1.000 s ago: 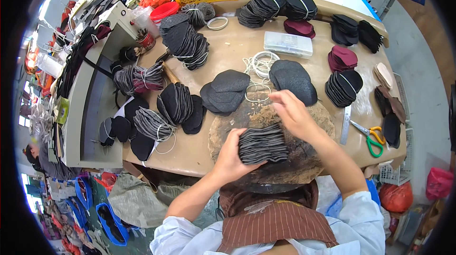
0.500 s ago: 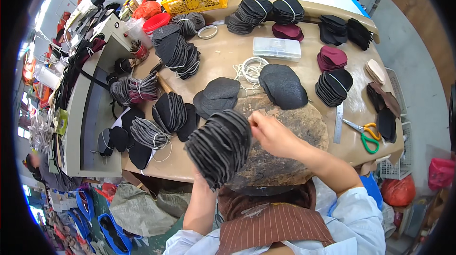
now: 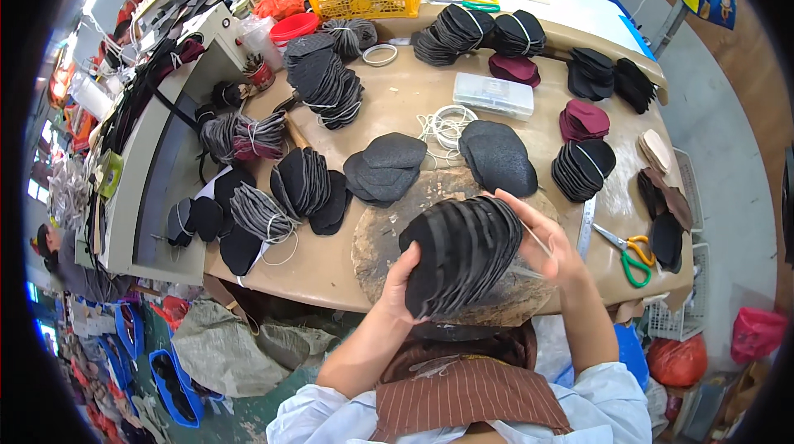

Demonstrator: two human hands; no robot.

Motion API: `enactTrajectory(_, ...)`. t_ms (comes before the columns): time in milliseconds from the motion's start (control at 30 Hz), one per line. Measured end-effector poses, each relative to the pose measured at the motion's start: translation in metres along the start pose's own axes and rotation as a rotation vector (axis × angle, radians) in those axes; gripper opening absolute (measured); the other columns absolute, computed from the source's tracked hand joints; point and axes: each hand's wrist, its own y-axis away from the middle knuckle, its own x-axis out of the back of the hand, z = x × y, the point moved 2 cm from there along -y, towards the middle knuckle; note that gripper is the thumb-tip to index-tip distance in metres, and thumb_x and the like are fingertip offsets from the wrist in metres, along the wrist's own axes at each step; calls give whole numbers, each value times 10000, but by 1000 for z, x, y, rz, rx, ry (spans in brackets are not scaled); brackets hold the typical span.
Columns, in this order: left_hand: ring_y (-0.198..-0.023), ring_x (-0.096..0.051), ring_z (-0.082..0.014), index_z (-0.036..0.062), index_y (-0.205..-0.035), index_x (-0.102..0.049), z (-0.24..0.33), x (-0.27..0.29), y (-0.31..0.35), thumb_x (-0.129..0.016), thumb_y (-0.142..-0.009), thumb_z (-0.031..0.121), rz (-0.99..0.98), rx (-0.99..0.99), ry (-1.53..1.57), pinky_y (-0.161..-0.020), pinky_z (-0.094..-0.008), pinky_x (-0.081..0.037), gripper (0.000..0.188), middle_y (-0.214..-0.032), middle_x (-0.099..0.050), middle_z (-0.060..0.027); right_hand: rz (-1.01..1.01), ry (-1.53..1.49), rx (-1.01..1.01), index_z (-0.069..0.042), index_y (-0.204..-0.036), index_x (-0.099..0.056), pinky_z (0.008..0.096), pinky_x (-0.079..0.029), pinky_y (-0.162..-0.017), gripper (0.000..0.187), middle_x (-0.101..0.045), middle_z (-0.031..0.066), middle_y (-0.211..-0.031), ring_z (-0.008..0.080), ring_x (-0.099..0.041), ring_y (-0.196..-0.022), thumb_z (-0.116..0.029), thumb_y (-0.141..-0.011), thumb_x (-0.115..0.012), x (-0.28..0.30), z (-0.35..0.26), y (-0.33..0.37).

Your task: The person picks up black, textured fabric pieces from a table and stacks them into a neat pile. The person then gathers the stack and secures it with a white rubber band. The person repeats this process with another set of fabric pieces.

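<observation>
A thick stack of black, rounded fabric pieces (image 3: 463,254) is held tilted over the round wooden block (image 3: 376,237). My left hand (image 3: 399,287) grips its left end, thumb on the near face and the other fingers hidden behind. At the stack's right end is my right hand (image 3: 550,241), its fingertips reaching the upper edge. A thin white cord (image 3: 538,239) stretches between the stack and this hand, caught in its fingers. Just beyond the block lie two loose piles of black pieces, one on the left (image 3: 385,167) and one on the right (image 3: 499,158).
Scissors with orange and green handles (image 3: 633,258) and a metal ruler (image 3: 586,229) lie at the right. A coil of white cord (image 3: 447,125) and a clear plastic box (image 3: 494,95) sit farther back. Tied bundles (image 3: 265,212) crowd the left, beside a grey machine cabinet (image 3: 178,187).
The stack has moved right, over the wooden block, and turned. My right hand has gone from a closed fist beside it to its right end, with the white cord now showing. The view has shifted slightly.
</observation>
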Motion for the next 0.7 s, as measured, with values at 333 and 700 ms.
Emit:
enactTrajectory(333, -973, -616, -200, -36, -1277, -402, 7, -14, -32, -700, -853, 208, 460, -166, -727, -809, -311, -532, 573, -1134, -587, -154, -247, 738, 486, -97, -971, -564, 364, -448, -754, 645, -656, 87, -1037, 248, -607, -863, -459, -536, -873, -66, -78, -20)
enactTrajectory(700, -1095, -562, -211, -8, -1288, -408, 28, -25, -35, -641, -881, 173, 191, -790, -363, -958, -343, -439, 502, -1197, -560, -124, 512, -285, 120, 55, -1462, -103, 387, -128, -1161, 1161, -160, 164, -1536, 273, -190, -1417, -649, -730, -664, -50, 16, 32)
